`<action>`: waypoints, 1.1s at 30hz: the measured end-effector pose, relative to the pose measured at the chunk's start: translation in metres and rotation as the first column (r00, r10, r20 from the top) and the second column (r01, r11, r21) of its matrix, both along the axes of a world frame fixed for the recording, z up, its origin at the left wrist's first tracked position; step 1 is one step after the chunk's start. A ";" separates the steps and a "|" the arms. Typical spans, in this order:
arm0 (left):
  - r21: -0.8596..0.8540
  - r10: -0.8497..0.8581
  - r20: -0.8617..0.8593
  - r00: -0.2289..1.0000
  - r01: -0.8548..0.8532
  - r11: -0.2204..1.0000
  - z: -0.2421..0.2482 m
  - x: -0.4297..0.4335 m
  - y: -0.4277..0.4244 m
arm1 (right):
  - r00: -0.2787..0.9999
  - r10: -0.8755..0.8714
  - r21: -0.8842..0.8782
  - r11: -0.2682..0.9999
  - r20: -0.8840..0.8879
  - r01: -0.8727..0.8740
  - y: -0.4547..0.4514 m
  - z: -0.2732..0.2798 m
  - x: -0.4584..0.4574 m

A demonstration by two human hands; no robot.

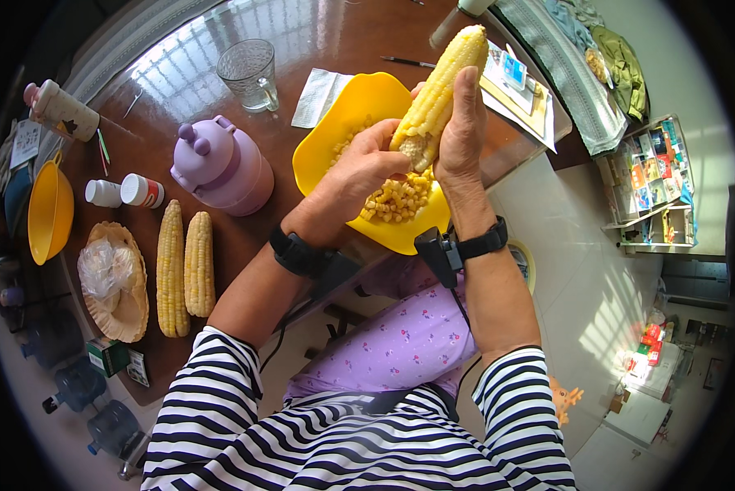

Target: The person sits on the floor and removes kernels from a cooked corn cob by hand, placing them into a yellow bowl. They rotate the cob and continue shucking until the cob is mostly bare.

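Note:
My right hand (463,132) is wrapped around an ear of yellow corn (446,80), which tilts with its upper end away from me. At the ear's near end the pale cob shows where kernels are gone. My left hand (367,162) presses its thumb and fingers against that stripped end. Beneath both hands lies a yellow plastic basin (318,150) with a wavy rim, holding loose corn kernels (398,199). Part of the basin's inside is hidden by my left hand and forearm. Two more ears of corn, a longer one (171,270) and a shorter one (200,264), rest on the table to the left.
Left of the basin stand a purple water bottle (226,166) and a glass mug (247,73). White pill bottles (140,191), a woven basket (119,313) with a plastic bag and a yellow bowl (49,212) lie farther left. Papers (536,116) sit at the table's right edge.

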State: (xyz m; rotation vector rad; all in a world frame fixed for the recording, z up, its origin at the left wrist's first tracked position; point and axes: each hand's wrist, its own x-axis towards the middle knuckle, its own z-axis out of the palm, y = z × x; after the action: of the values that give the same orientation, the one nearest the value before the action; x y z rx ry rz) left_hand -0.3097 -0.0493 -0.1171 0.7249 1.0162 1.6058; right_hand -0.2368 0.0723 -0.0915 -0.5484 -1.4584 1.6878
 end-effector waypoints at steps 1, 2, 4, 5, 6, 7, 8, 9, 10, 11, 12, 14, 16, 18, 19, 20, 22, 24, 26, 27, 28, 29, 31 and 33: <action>0.021 -0.005 -0.001 1.000 0.005 1.000 0.000 0.000 0.000 | 1.000 0.005 -0.022 1.000 -0.009 -0.005 0.002 0.000 0.001; 0.024 -0.003 0.001 1.000 0.003 1.000 -0.001 0.000 0.000 | 1.000 0.012 -0.040 0.999 -0.024 -0.013 0.004 0.000 0.001; 0.010 -0.006 0.020 1.000 0.006 1.000 -0.001 0.000 0.000 | 0.998 0.037 -0.107 0.993 -0.048 -0.042 0.008 -0.002 0.002; -0.006 -0.011 0.037 0.999 0.011 1.000 -0.001 -0.001 0.001 | 0.997 0.047 -0.141 0.988 -0.058 -0.055 0.010 -0.003 0.003; -0.022 -0.014 0.055 0.998 0.015 1.000 -0.002 -0.002 0.001 | 0.993 0.085 -0.172 0.980 -0.081 -0.098 0.012 -0.003 0.004; -0.028 -0.027 0.096 0.995 0.030 0.999 -0.002 -0.003 0.002 | 0.988 0.117 -0.207 0.969 -0.099 -0.136 0.014 -0.004 0.005; -0.034 -0.039 0.136 0.990 0.044 0.998 -0.003 -0.005 0.002 | 0.988 0.124 -0.259 0.955 -0.097 -0.145 0.015 -0.004 0.006; -0.048 -0.048 0.170 0.984 0.057 0.997 -0.003 -0.006 0.002 | 0.982 0.148 -0.275 0.946 -0.114 -0.174 0.015 -0.004 0.007; -0.044 -0.043 0.132 0.990 0.049 0.998 -0.004 -0.006 0.001 | 0.976 0.174 -0.271 0.941 -0.128 -0.203 0.014 -0.004 0.007; -0.046 -0.036 0.086 0.996 0.040 0.998 -0.005 -0.006 0.001 | 0.974 0.187 -0.268 0.939 -0.126 -0.215 0.014 -0.004 0.008; -0.051 -0.039 0.045 0.998 0.041 0.998 -0.006 -0.005 0.001 | 0.970 0.209 -0.253 0.939 -0.125 -0.235 0.013 -0.004 0.008; -0.039 -0.019 0.009 1.000 0.020 0.999 -0.006 -0.006 0.001 | 0.969 0.224 -0.222 0.944 -0.107 -0.243 0.012 -0.003 0.008; -0.022 -0.009 0.005 1.000 0.009 1.000 -0.007 -0.005 0.002 | 0.970 0.223 -0.187 0.953 -0.092 -0.237 0.012 -0.002 0.008; 0.013 -0.008 0.026 1.000 0.008 1.000 -0.008 -0.005 0.003 | 0.973 0.217 -0.181 0.957 -0.080 -0.228 0.010 -0.001 0.009; 0.016 -0.029 0.016 0.999 0.029 0.999 -0.009 -0.006 0.003 | 0.974 0.214 -0.177 0.959 -0.070 -0.223 0.009 0.000 0.009; 0.024 -0.059 0.001 0.998 0.059 0.998 -0.009 -0.008 0.003 | 0.974 0.216 -0.175 0.959 -0.065 -0.224 0.009 0.000 0.009; 0.033 -0.095 -0.008 0.995 0.095 0.995 -0.011 -0.011 0.002 | 0.973 0.225 -0.176 0.957 -0.054 -0.231 0.009 0.000 0.009; 0.037 -0.110 0.008 0.994 0.110 0.993 -0.012 -0.013 0.002 | 0.973 0.225 -0.172 0.958 -0.047 -0.230 0.008 0.000 0.009; 0.007 -0.111 0.092 0.990 0.111 0.994 -0.012 -0.013 0.001 | 0.972 0.231 -0.164 0.958 -0.046 -0.235 0.009 0.000 0.008; -0.008 -0.112 0.135 0.984 0.114 0.993 -0.012 -0.013 0.000 | 0.971 0.236 -0.157 0.958 -0.048 -0.241 0.009 0.000 0.008; -0.013 -0.110 0.195 0.975 0.115 0.993 -0.012 -0.011 0.000 | 0.969 0.242 -0.149 0.958 -0.050 -0.246 0.009 0.000 0.008; -0.019 -0.108 0.254 0.961 0.116 0.993 -0.012 -0.010 0.001 | 0.968 0.244 -0.147 0.957 -0.051 -0.249 0.009 0.000 0.008; -0.020 -0.105 0.313 0.944 0.118 0.993 -0.010 -0.008 0.001 | 0.968 0.245 -0.155 0.956 -0.051 -0.250 0.010 -0.001 0.008; -0.010 -0.107 0.315 0.943 0.116 0.993 -0.009 -0.007 0.001 | 0.968 0.246 -0.141 0.958 -0.043 -0.250 0.009 -0.001 0.008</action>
State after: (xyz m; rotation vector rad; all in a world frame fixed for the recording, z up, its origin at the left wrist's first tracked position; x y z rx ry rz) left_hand -0.3166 -0.0482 -0.1257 0.4783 0.7506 1.5449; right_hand -0.2286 0.0816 -0.0921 -0.4330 -1.4408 2.0031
